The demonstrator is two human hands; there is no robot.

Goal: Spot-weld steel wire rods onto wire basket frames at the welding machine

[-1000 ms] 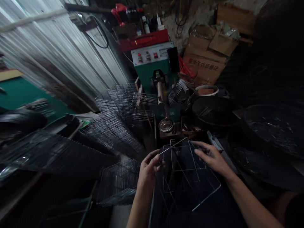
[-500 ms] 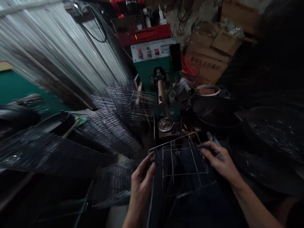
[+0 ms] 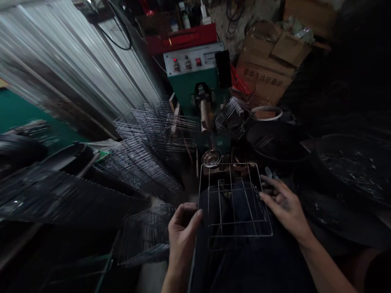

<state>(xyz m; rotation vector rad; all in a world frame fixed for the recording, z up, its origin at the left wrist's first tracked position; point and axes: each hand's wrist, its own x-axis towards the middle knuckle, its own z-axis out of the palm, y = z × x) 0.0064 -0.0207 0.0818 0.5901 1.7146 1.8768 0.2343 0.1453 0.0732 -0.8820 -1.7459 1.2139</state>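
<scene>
A rectangular wire rack (image 3: 233, 203) of thin metal rods lies level above my dark-trousered legs. More wire bars show just beneath it; whether they belong to a second rack I cannot tell. At its left edge is my left hand (image 3: 184, 228), thumb and curled fingers pinched together on the side wire. My right hand (image 3: 285, 205) has thumb and forefinger at the right side wire, its other fingers folded. Beyond the rack, a small round metal dish (image 3: 211, 158) sits below the rod-like arm (image 3: 207, 116) of a green machine (image 3: 183, 87).
Stacked wire grids (image 3: 143, 150) crowd the left, with another pile (image 3: 146, 234) lower down. On the right stand dark round basins (image 3: 276, 142), one (image 3: 351, 162) holding loose metal pieces. A cardboard box (image 3: 262, 69) leans behind, and a phone (image 3: 223, 68) is fixed by the machine's panel.
The wire rack has gone from tilted to level and square over my lap. My left hand has dropped slightly, and the right hand's forefinger has stretched out along the edge.
</scene>
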